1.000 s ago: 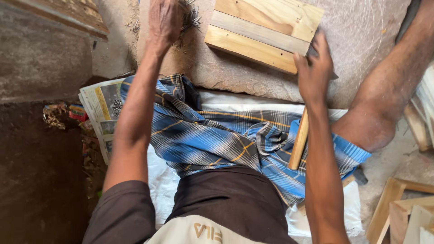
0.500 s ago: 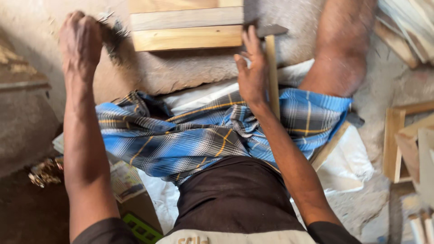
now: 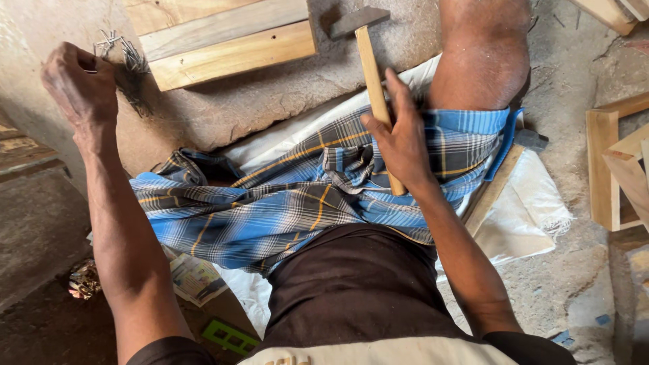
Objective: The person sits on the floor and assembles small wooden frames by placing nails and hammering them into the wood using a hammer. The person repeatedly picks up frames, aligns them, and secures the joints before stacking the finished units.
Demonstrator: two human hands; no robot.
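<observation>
1. Nails (image 3: 122, 53), thin and grey, bristle in a loose bunch at the fingertips of the left hand (image 3: 78, 84); how many there are cannot be counted, and their lower ends are lost in a dark patch on the stone slab (image 3: 270, 101).
2. Left hand is pinched closed on the nails, raised at the upper left just beside the wooden boards (image 3: 223, 40), whose top edge runs out of view.
3. Hammer (image 3: 370, 74) lies with its dark metal head on the slab and its pale wooden handle sloping down across the blue checked cloth (image 3: 284, 203); the handle's middle is covered by the right hand (image 3: 402, 142).
4. Right hand wraps the handle, fingers curled around it, thumb side facing up.
5. A bare knee (image 3: 483, 54) rises beside the hammer, cut off at the top.
6. Wooden frames (image 3: 612, 169) at the right edge are only partly visible.
7. White sacking (image 3: 527, 209) shows under the cloth.
</observation>
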